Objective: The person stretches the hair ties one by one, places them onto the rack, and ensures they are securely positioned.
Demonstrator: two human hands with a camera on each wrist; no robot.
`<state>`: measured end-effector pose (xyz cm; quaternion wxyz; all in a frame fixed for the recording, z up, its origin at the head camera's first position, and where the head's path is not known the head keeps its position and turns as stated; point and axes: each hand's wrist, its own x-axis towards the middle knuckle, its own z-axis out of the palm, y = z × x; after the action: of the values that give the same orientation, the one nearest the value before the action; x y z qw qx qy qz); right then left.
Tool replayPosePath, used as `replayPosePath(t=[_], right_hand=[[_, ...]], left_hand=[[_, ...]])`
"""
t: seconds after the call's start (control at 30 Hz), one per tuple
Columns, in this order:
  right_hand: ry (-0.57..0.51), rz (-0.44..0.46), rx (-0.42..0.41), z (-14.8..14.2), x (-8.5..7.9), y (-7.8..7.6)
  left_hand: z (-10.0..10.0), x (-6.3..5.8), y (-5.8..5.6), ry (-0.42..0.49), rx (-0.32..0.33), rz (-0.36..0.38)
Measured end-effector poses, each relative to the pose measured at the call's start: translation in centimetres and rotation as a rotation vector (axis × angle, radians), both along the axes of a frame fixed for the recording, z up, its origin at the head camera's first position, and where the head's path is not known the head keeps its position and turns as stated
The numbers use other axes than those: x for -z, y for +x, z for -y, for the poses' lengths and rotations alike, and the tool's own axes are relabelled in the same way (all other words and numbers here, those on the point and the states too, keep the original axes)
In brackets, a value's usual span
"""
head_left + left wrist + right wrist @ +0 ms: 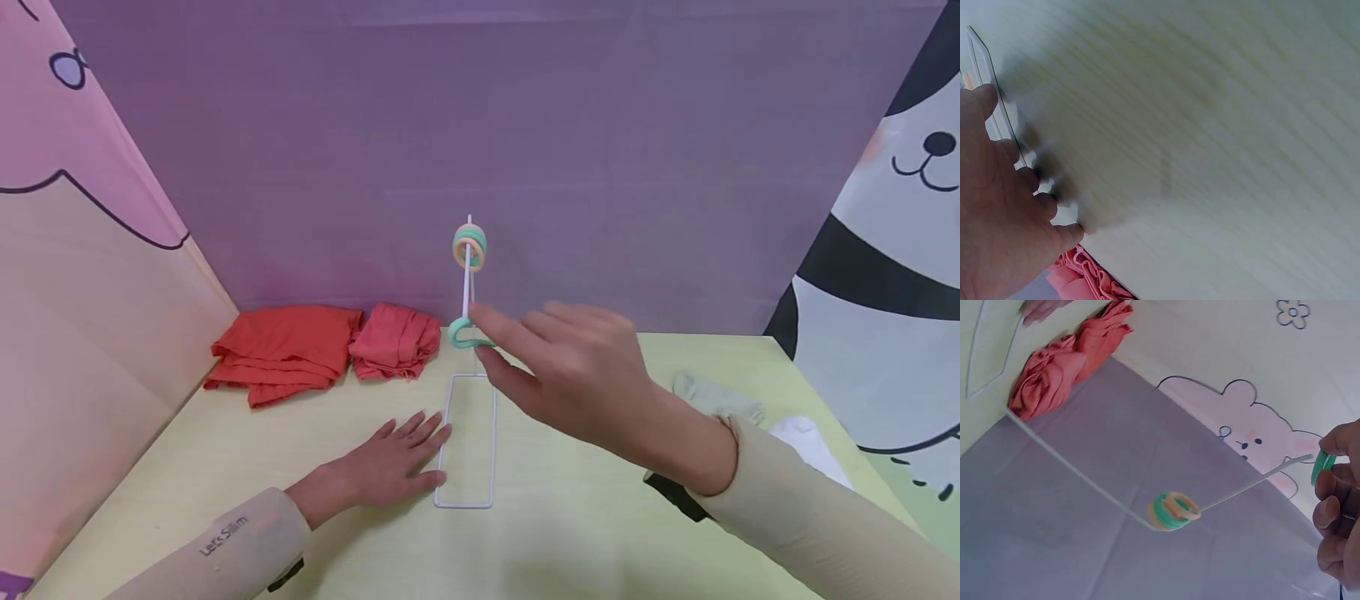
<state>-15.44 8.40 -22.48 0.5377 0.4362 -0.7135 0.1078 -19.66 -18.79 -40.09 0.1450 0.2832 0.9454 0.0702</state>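
Observation:
Thumb and index finger of my right hand (577,367) pinch a green ring (1322,467). It is right at the free tip of a thin white rod (1254,482), which reaches toward me from the upright of a white wire stand (492,442). Farther along, several green and peach rings (1163,511) hang bunched near the bend where rod and upright meet. My left hand (390,467) lies palm down on the table with fingers spread, its fingertips and thumb at the left side of the stand's rectangular base. The left wrist view shows these fingertips along the base wire.
A folded red cloth (288,346) and a smaller crumpled red cloth (393,342) lie at the back left of the pale table (585,533). On the right are a grey-green cloth (716,396) and a white cloth (810,446), partly behind my right sleeve. A purple curtain (637,167) hangs behind.

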Motion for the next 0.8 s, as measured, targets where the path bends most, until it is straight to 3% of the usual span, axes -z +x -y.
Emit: replayPosePath(t=[0.13,0.33,0.8], right_hand=[[0.043,-0.061,0.063,0.4,0.5,-1.4],[0.026,-0.118,0.103,0.8,1.0,-3.7],[0.013,-0.086,0.189,1.9,1.3,-8.6]], left_hand=[[0.0,0.0,0.0,-0.001,0.000,0.008],[0.1,0.2,-0.1,0.010,0.006,0.008],[0.1,0.4,0.0,-0.001,0.007,-0.003]])
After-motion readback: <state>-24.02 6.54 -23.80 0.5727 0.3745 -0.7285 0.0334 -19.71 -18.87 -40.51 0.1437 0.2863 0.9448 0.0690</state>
